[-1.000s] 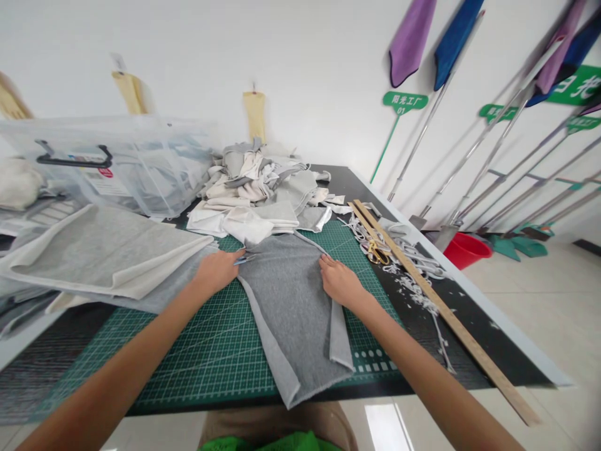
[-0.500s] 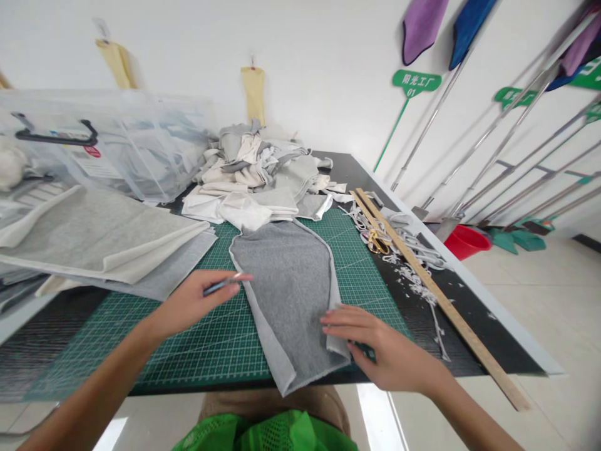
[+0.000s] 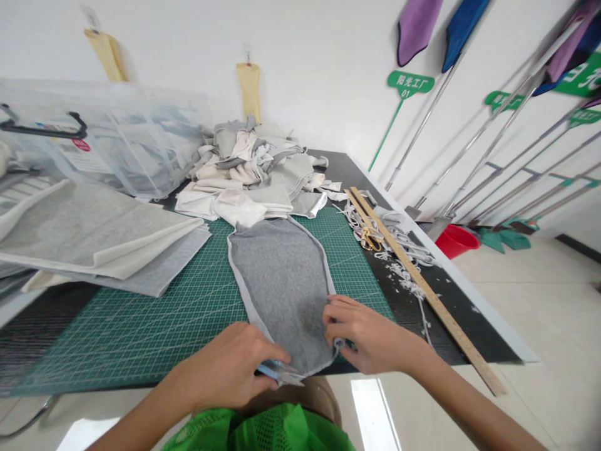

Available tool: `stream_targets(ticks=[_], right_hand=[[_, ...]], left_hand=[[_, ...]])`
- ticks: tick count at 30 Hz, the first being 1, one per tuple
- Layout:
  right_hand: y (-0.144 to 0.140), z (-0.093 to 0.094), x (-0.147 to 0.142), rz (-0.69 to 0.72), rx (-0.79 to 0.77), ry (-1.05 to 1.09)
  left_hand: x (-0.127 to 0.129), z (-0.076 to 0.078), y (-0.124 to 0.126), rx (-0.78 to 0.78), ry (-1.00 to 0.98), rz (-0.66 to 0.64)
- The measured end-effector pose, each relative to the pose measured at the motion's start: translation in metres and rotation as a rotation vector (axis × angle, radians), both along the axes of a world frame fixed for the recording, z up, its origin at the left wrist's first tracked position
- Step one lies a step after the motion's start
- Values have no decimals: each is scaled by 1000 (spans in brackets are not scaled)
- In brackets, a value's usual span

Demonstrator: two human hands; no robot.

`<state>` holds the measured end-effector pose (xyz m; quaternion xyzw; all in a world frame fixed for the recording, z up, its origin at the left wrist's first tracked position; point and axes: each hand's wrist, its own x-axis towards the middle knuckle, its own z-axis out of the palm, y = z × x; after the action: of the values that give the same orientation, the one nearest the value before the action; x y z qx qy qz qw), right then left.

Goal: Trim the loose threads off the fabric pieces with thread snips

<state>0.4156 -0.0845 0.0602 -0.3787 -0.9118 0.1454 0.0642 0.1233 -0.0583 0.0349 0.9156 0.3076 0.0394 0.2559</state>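
A grey cloth piece (image 3: 286,282) with a paler rolled border lies on the green cutting mat (image 3: 188,326), its near end at the table's front edge. At that end's left corner, my left hand (image 3: 235,363) is closed around small blue-handled thread snips (image 3: 277,371). The pale blades point right, at the cloth's lower edge; whether they touch it I cannot tell. My right hand (image 3: 366,332) pinches the cloth's right border, fingers curled round it. Part of that border is hidden under the fingers.
A heap of grey and cream cloth (image 3: 253,163) stands behind the mat. Stacked grey sheets (image 3: 103,232) lie left, near a clear plastic bin (image 3: 126,144). Right are wooden rulers (image 3: 422,288), gold-handled scissors (image 3: 370,238) and scraps (image 3: 404,275). Mops and a red bucket (image 3: 454,240) stand beyond.
My left hand has moved down and right with the snips to the cloth's near corner. My right hand has closed from a flat rest onto the right border. The view has shifted slightly.
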Motion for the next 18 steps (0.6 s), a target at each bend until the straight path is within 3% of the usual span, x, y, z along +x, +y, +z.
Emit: stream_targets(ticks=[3, 7, 12, 18], right_hand=[[-1, 0, 1, -23, -47, 106], [-5, -5, 6, -71, -100, 309], [-13, -16, 19, -245, -106, 539], [-19, -25, 27, -359, 42, 731]], left_hand=[[-3, 1, -2, 11, 58, -115], [-11, -2, -3, 1, -22, -62], [-21, -9, -2, 13, -95, 6], [-30, -13, -8, 46, -78, 55]])
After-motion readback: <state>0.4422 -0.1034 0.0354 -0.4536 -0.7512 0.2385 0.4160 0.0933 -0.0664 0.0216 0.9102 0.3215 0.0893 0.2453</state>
